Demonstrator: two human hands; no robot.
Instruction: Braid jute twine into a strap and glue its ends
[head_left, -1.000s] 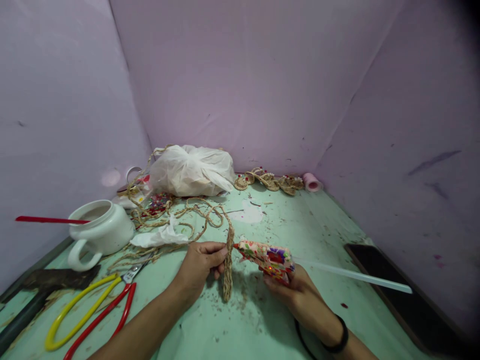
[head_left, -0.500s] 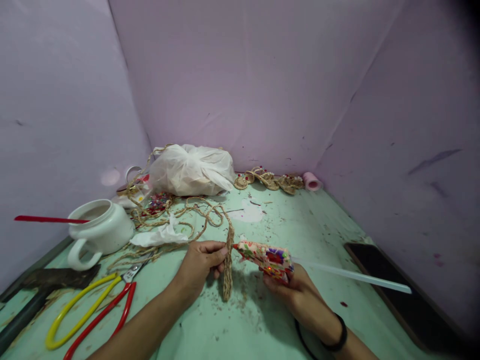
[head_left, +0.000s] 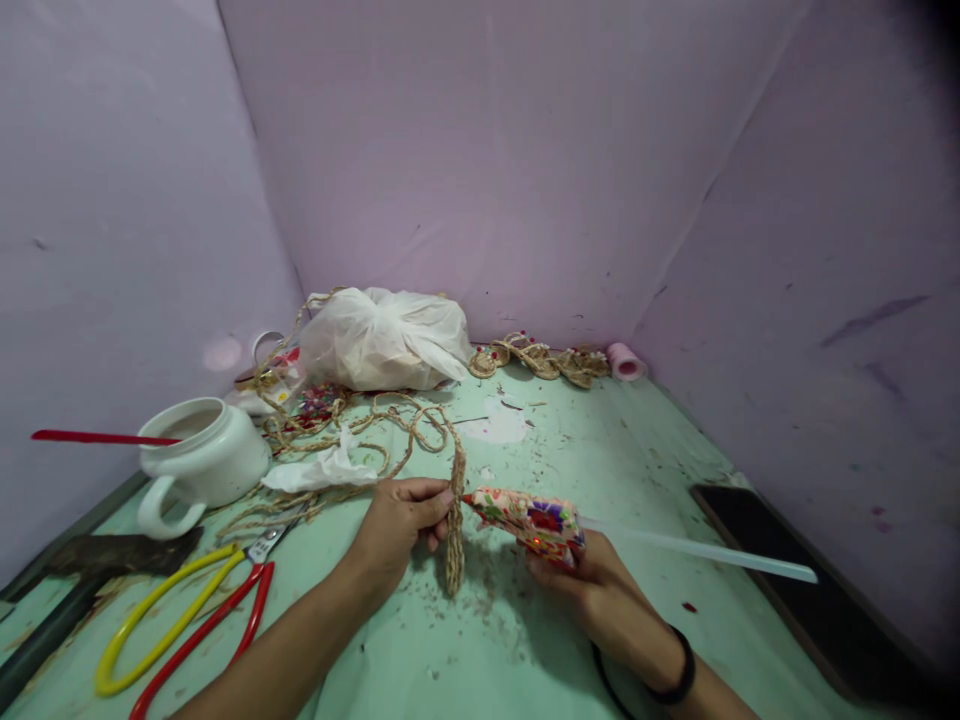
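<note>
My left hand [head_left: 405, 525] pinches a flat strip of braided straw cord [head_left: 456, 545] by its left edge, holding it upright over the table. In my right hand [head_left: 600, 590] is a hot glue gun [head_left: 536, 520] wrapped in flowered fabric, with a small orange light glowing. Its red tip points left at the strip, touching it or nearly so. A long translucent glue stick [head_left: 712, 553] sticks out from the back of the gun. From the strip's upper end the cord [head_left: 420, 425] runs back in loose loops across the table.
Scissors [head_left: 255, 570] with yellow and red handles and a hammer [head_left: 90, 570] lie left, by a white pot [head_left: 210, 460] holding a red stick. A white plastic bag [head_left: 386, 345], small woven slippers [head_left: 536, 360] and a pink spool [head_left: 625, 362] line the back. A dark phone-like slab [head_left: 780, 580] lies right.
The glue gun has shifted very slightly left along with the strip. Both hands keep the same hold.
</note>
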